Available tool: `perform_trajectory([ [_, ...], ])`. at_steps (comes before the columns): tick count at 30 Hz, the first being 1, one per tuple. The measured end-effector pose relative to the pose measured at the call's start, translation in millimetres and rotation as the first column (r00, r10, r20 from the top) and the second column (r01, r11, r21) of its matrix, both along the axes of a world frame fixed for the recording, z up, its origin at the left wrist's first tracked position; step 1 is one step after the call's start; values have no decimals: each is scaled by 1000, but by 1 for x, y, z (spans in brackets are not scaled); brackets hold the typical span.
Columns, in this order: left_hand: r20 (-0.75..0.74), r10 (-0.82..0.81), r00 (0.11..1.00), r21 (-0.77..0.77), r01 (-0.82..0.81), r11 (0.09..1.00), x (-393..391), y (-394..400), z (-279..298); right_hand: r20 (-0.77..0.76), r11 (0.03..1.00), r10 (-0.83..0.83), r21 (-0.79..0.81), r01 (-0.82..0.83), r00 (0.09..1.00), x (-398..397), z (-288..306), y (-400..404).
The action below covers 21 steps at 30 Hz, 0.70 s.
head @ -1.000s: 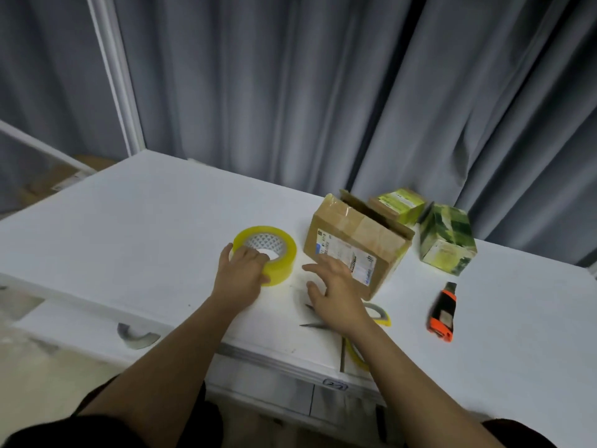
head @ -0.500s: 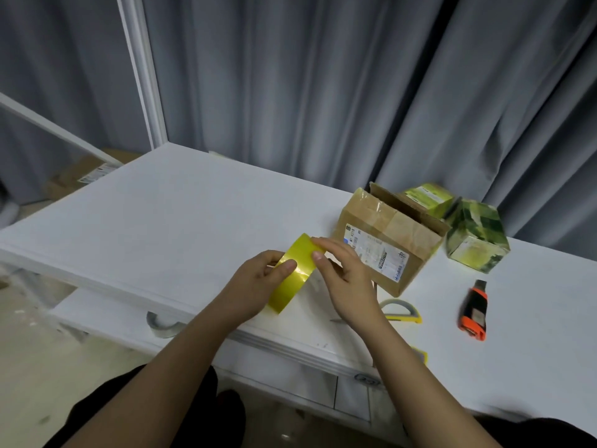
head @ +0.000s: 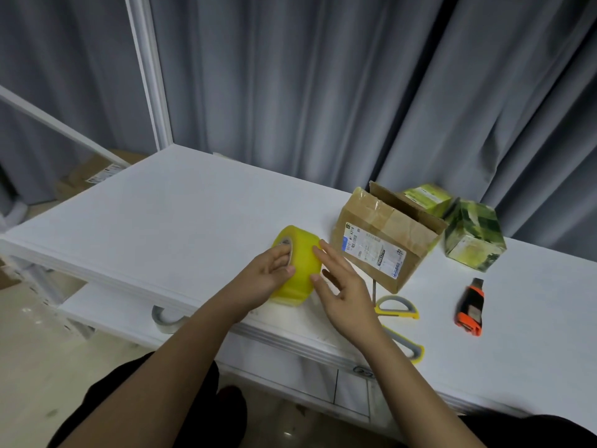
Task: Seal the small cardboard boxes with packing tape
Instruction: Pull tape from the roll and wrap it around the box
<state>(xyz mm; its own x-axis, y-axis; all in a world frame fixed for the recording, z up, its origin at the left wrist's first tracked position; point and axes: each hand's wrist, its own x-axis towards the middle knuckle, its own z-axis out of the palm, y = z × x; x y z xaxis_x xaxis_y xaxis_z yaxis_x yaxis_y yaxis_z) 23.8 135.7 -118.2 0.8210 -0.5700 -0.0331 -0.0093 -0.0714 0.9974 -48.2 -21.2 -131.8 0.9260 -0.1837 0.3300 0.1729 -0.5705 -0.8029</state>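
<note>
- So, my left hand grips the yellow roll of tape, thumb on the outer band and the other fingers at its core, holding it on edge just above the desk.
- My right hand lies flat against the roll's outer face, fingers straight and relaxed, touching the tape; I judge I am feeling for the loose end.
- No strip is pulled free that I can see.
- The brown cardboard box sits just beyond my right hand with a flap standing up at the back, so I take it as not yet sealed.
- Two small green boxes stand behind and beside it; I cannot tell whether they are taped.
- The scissors lie near my right wrist, and an orange box cutter further right, both untouched.
- By my reading the work is barely begun: find the end, pull, stick, cut.
</note>
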Motion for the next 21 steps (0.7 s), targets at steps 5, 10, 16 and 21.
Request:
perform_trajectory([
  [5, -91, -30, 995, -62, 25, 998, 1, 2, 3, 114, 953, -177, -227, 199, 978, 4, -1, 5],
  [10, -62, -57, 996, -82, 52, 995, 3, 7, 3, 311, 905, -201, -303, 297, 929, 17, 3, 16],
  [16, -29, 36, 999, -106, -39, 994, 9, 12, -1, 245, 952, -134, -235, 193, 960, 31, 13, 23],
  [21, -2, 20, 1000, -107, -20, 994, 14, 13, -6, 284, 844, -61, -497, 201, 957, 40, 23, 21],
])
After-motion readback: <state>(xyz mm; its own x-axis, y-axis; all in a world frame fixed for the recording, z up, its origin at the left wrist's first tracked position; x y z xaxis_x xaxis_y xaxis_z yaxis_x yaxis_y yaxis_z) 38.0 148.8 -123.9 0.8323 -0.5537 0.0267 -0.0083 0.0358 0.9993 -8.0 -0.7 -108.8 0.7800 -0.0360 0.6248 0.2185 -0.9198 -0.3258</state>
